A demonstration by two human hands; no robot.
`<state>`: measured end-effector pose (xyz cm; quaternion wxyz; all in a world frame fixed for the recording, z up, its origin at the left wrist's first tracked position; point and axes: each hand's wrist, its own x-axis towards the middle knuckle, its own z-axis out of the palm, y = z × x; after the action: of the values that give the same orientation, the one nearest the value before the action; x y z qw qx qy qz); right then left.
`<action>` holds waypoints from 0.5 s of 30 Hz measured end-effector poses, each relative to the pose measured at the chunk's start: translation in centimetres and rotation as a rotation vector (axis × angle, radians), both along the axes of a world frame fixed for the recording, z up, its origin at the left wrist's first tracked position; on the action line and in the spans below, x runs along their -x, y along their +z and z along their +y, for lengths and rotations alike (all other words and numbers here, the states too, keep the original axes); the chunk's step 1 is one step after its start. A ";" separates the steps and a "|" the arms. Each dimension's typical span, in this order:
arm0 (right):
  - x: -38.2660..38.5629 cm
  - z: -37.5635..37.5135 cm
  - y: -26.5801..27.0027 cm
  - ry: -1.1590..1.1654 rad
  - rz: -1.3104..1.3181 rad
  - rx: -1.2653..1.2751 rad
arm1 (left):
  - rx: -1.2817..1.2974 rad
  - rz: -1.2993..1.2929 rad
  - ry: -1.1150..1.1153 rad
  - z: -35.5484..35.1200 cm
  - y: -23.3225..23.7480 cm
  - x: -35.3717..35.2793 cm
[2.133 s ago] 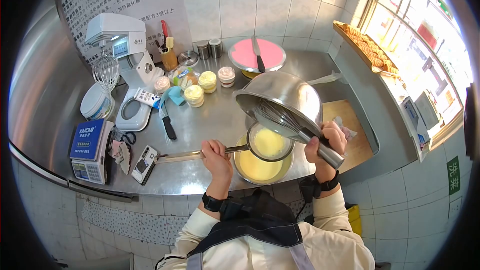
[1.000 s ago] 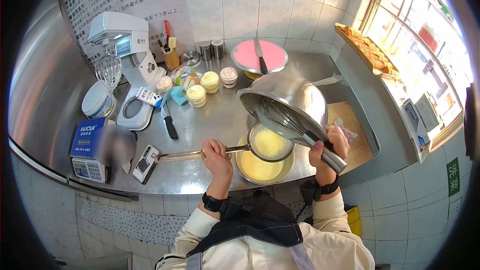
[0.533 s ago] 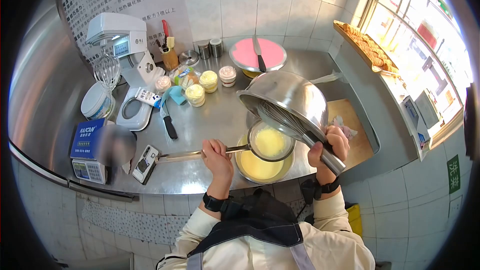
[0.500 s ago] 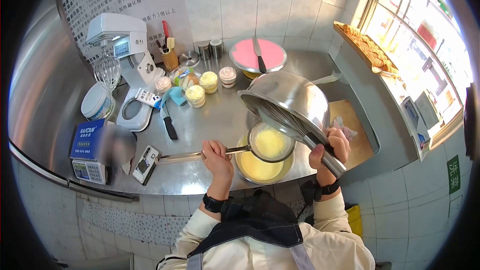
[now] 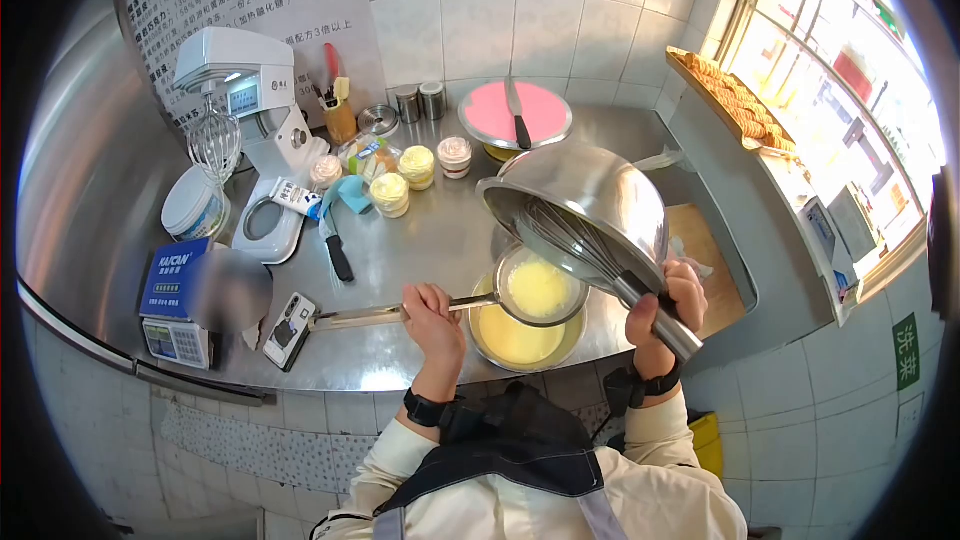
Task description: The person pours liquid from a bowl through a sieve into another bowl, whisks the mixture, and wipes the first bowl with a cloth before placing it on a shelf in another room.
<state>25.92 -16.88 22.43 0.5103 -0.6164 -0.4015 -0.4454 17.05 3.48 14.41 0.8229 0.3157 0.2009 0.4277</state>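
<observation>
Center: left hand (image 5: 433,322) closed round strainer (image 5: 541,285) handle; right hand (image 5: 668,306) grips whisk (image 5: 590,248) and tilted metal bowl (image 5: 590,205).

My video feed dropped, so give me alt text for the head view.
Left hand holds a sieve of yellow mixture over a lower bowl; right hand grips a whisk and a raised, tilted steel bowl. Counter's left side: mixer, phone, dessert cups.
</observation>
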 end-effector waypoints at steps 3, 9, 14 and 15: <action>-0.5 0.3 1.0 0.003 -0.117 0.013 | 0.011 0.017 0.001 -0.3 -0.1 0.3; -0.4 0.2 1.0 -0.025 -0.074 0.030 | 0.016 0.018 0.008 -0.2 -0.3 0.2; -0.6 0.2 0.6 0.020 -0.053 -0.001 | 0.012 -0.003 0.000 -0.2 -0.3 0.2; -0.5 0.2 0.7 0.017 -0.019 -0.004 | 0.003 0.018 0.007 -0.2 0.0 0.1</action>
<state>26.44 -16.65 23.11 0.5114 -0.6078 -0.4109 -0.4475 16.94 3.29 14.37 0.8199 0.3174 0.2101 0.4275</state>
